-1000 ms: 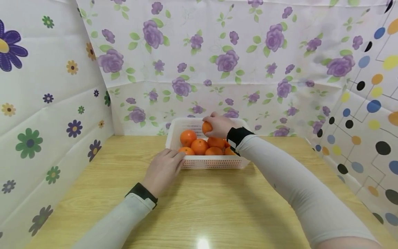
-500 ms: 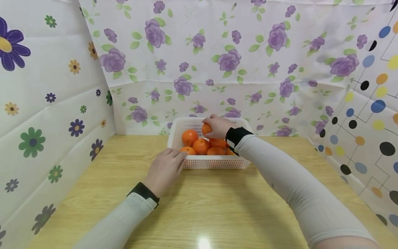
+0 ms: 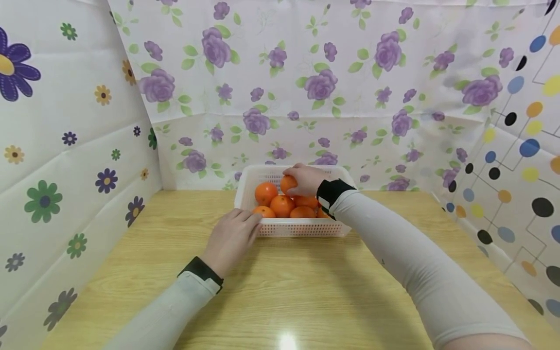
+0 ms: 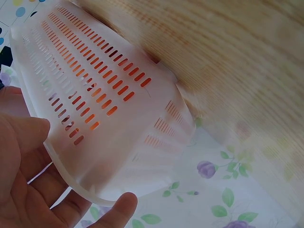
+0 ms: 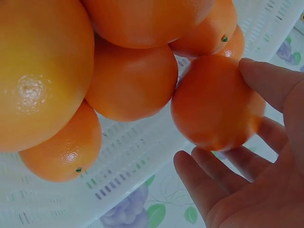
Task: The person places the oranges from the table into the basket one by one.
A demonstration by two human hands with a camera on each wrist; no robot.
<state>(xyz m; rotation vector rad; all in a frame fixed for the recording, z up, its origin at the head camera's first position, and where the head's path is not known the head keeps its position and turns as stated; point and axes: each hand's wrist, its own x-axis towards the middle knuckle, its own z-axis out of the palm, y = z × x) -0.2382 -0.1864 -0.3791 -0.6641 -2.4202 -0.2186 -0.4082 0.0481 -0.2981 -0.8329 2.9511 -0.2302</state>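
Note:
A white perforated plastic basket (image 3: 302,228) stands on the table with several oranges inside, one being a front orange (image 3: 282,206). My left hand (image 3: 232,238) holds the basket's rim at its near left corner, thumb on the outer wall in the left wrist view. My right hand (image 3: 308,179) reaches into the basket and grips an orange (image 5: 216,104) between thumb and fingers, near the back of the pile. In the right wrist view that orange lies against a neighbouring orange (image 5: 133,80). The right hand and wrist hide part of the basket's right side.
The wooden table (image 3: 271,282) extends in front and to both sides of the basket. Behind it hangs a flowered cloth (image 3: 280,97), close to the basket's back rim. Patterned sheets border the table at left (image 3: 87,160) and right (image 3: 503,184).
The right hand, with the orange in its grip, has moved slightly left and lower within the basket. The left hand keeps its place on the rim. The head view shifts a little.

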